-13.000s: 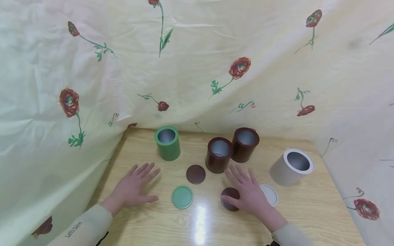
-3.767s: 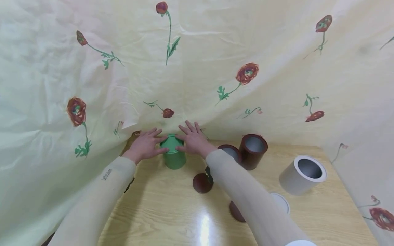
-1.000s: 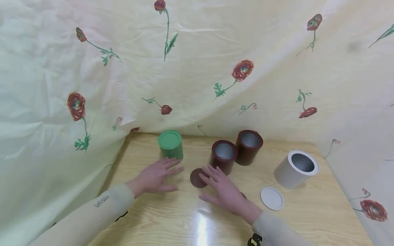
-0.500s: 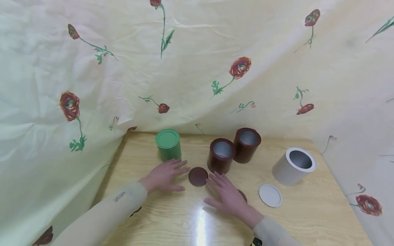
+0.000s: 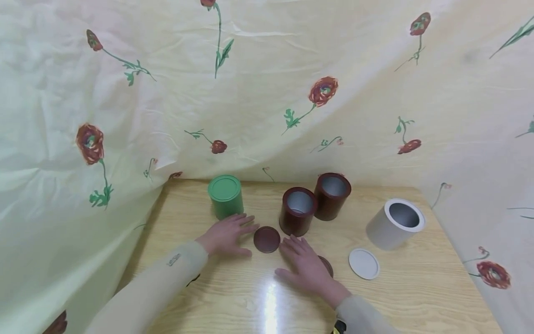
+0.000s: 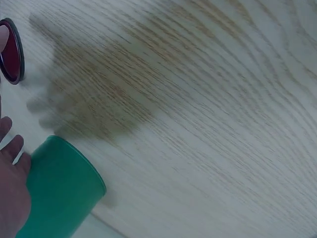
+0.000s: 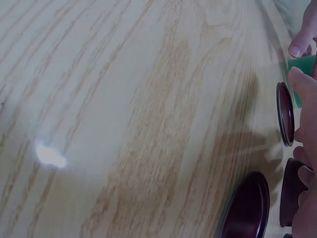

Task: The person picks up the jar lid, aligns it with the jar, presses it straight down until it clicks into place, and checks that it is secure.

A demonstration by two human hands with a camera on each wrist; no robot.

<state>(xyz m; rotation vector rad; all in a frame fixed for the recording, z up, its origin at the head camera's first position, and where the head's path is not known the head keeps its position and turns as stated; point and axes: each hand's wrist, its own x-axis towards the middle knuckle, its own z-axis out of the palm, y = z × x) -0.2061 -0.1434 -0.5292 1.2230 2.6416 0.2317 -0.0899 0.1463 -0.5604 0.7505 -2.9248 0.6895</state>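
Observation:
My left hand (image 5: pixel 228 235) hovers with fingers spread, just left of a dark brown round lid (image 5: pixel 267 239) and in front of a green canister (image 5: pixel 227 206). That canister stands upright with its green lid (image 5: pixel 225 188) on top. To the right of the same brown lid is my right hand (image 5: pixel 306 269), fingers extended, thumb apart, holding nothing. It partly hides a second brown lid (image 5: pixel 327 265). Beyond the right fingertips stands an uncovered dark brown canister (image 5: pixel 295 223). The left wrist view shows the green canister (image 6: pixel 64 186) beside the left fingers.
Another uncovered brown canister (image 5: pixel 330 207) stands close behind the first. On the right is a white canister (image 5: pixel 385 230), uncovered, with a white lid (image 5: pixel 364 264) lying in front of it. A flowered cloth (image 5: pixel 258 93) hangs behind and beside the wooden table (image 5: pixel 233 301).
The green lid lay on the table at first; both hands were then at the green canister, and the lid now covers it. Since then both hands have drawn back to either side of the brown lid.

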